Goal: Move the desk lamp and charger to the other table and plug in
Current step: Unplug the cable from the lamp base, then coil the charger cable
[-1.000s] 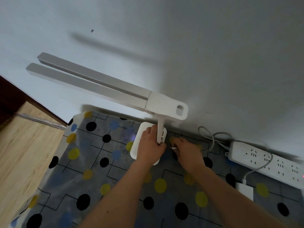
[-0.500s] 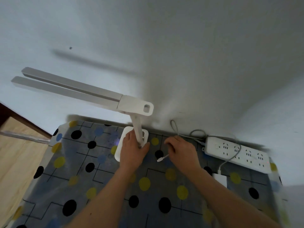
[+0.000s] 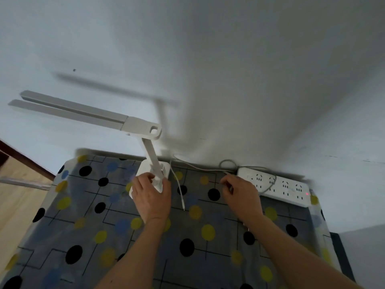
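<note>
The white desk lamp [image 3: 153, 161] stands at the back of the table, its two-bar head [image 3: 73, 111] reaching left. My left hand [image 3: 151, 197] is closed around the foot of its stem, over the square base. A thin white charging cable [image 3: 177, 182] loops behind the lamp and its loose plug end [image 3: 183, 207] lies on the cloth. My right hand [image 3: 241, 195] pinches the same cable just left of the power strip [image 3: 281, 186]. My right forearm hides the charger brick.
The table wears a grey cloth [image 3: 100, 230] with black, yellow and blue dots. It stands against a pale wall [image 3: 229, 80]. A grey cord runs over the power strip. Wooden floor [image 3: 18, 201] lies to the left, and a dark edge [image 3: 341, 255] to the right.
My right hand went from beside the lamp base to the power strip, drawing the cable out. The cable's plug end now lies loose on the cloth. My left hand stays on the lamp.
</note>
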Demonstrator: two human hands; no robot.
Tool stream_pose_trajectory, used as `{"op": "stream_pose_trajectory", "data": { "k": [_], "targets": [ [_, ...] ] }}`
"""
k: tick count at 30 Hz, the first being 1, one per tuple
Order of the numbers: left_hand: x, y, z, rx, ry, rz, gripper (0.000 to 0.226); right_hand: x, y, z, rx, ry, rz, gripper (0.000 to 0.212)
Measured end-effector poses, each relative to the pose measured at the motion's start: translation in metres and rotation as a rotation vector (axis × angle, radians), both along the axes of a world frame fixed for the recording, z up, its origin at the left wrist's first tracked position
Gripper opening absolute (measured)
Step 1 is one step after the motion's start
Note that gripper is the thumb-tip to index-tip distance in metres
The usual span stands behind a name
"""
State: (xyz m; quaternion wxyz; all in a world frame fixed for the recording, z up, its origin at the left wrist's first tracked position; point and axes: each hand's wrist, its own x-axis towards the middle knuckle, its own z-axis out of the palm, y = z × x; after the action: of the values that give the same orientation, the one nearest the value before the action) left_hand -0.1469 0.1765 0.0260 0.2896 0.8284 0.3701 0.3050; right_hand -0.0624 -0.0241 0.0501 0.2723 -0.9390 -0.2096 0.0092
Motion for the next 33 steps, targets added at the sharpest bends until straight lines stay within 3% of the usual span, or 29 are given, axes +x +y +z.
{"op": "stream_pose_trajectory", "data": {
  "k": [7,15,24,33],
  "targets": [
    [0.023,-0.054,0.013,0.093,0.076,-0.397,0.013,0.006,-0.050,-0.004,-0.033,0.052,-0.065,0.018],
    [0.053,-0.118,-0.019,-0.144,0.544,-0.859,0.033,0.013,-0.107,-0.019,-0.087,0.157,-0.145,0.049],
    [0.081,-0.175,-0.034,-0.121,0.710,-0.935,0.029,0.010,-0.160,-0.035,-0.102,0.220,-0.180,0.053],
    [0.093,-0.194,-0.043,-0.086,0.750,-0.835,0.022,0.017,-0.172,-0.038,-0.171,0.191,-0.204,0.050]
  ]
}}
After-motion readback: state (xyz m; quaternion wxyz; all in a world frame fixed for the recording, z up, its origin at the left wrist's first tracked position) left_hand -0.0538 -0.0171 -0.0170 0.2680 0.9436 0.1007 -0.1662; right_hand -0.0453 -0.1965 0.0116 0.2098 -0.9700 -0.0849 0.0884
